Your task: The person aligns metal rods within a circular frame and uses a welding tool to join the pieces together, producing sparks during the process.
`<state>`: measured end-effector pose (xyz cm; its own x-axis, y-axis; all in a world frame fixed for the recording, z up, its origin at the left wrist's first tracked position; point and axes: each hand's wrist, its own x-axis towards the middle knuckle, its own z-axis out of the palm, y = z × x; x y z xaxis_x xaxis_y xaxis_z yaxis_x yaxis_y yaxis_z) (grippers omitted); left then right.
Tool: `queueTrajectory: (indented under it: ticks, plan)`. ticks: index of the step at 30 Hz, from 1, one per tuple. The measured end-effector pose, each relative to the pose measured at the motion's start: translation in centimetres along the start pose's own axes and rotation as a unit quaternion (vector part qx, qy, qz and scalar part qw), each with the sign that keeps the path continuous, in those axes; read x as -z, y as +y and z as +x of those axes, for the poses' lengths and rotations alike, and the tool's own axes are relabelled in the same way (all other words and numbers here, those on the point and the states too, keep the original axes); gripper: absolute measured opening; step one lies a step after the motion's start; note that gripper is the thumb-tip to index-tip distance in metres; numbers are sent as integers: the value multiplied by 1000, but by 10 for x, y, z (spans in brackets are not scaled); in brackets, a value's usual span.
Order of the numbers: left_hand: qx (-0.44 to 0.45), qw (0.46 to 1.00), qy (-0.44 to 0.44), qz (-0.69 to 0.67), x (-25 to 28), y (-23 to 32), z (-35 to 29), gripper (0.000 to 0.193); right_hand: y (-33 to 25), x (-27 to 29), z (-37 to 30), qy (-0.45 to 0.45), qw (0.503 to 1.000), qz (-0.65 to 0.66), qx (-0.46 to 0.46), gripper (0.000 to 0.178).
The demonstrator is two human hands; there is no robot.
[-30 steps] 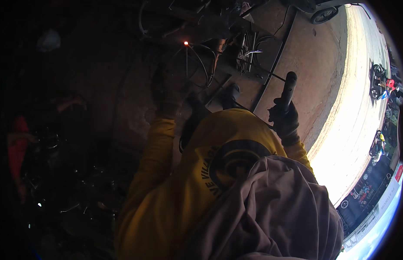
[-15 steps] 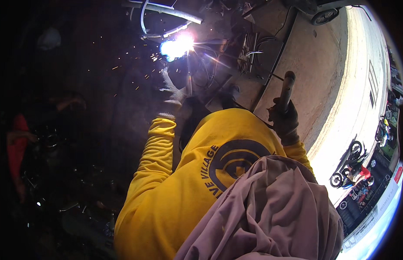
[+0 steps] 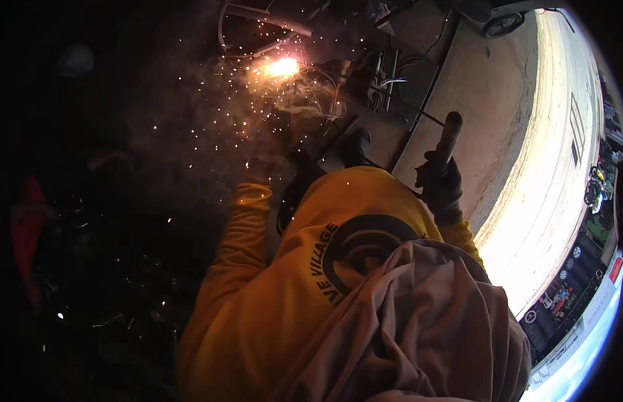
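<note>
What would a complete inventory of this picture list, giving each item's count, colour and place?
glow: 1, white-orange, top, left of centre
sparks: too many to count, orange-white, around the glow
smoke: uncountable, greyish, below the glow
metal tubing: count unclear, grey, above the glow
thin rods: several, grey, right of the glow
wheel: 1, dark, top right
road: 1, glaring white, right
motorcycle: 1, dark and yellow, far right
red cloth: 1, red, far left, dim
cylinder: 1, dark, right of centre
draped cloth: 1, pinkish brown, lower right
sweatshirt: 1, yellow, lower centre
left hand: 1, colour unclear, below the glow
right hand: 1, dark-gloved, gripping the cylinder
</note>
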<state>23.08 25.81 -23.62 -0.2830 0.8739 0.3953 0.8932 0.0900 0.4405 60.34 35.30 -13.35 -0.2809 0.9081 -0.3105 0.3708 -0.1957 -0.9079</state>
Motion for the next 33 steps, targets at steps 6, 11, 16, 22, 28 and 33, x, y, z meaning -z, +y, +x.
queueTrajectory:
  ticks: [6, 11, 16, 22, 28, 33]
  plan:
    - [-55, 997, -43, 20, 15, 8, 23, 86, -6, 3, 2, 31, 999, 25, -14, 32]
    - [-73, 989, -89, 88, 11, -2, 21, 89, 1, 3, 2, 9, 1000, -4, -23, 29]
    - [-20, 999, 20, -18, 6, -2, 15, 93, 0, -1, 4, 5, 1000, 5, -22, 28]
    - [-5, 999, 16, -36, 0, -9, 9, 90, -4, -3, 6, 1, 1000, -11, -25, 27]
    - [7, 999, 39, -27, -8, -14, 3, 94, -11, -5, 7, 16, 997, -59, -35, 27]
    - [182, 981, 6, -59, -8, 8, 13, 95, 1, -1, 10, -13, 996, -63, 61, 29]
